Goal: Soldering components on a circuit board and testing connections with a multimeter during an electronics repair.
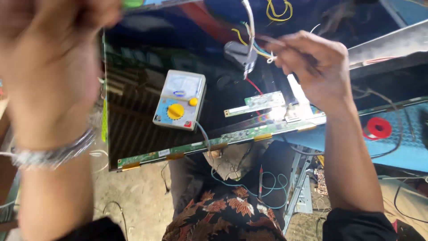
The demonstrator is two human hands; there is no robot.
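My right hand (pixel 314 67) is raised over a dark flat display panel (pixel 142 102) and pinches a thin metal tool, its tip near a bundle of coloured wires (pixel 256 47). Under that hand lie a small green circuit strip (pixel 256 103) and a long green board (pixel 200 146) along the panel's near edge. My left hand (pixel 47 67) is lifted close to the camera, blurred, fingers curled; a silver bracelet (pixel 49 154) rings its wrist. What it holds, if anything, is hidden. A white and blue analog meter (pixel 180 99) with a yellow dial rests on the panel.
A red spool (pixel 378 128) sits on a blue surface at the right. Thin teal wires (pixel 263 183) and a red probe hang over my patterned lap. A grey metal bar (pixel 388 44) crosses the upper right. Bare dusty ground shows below the panel at left.
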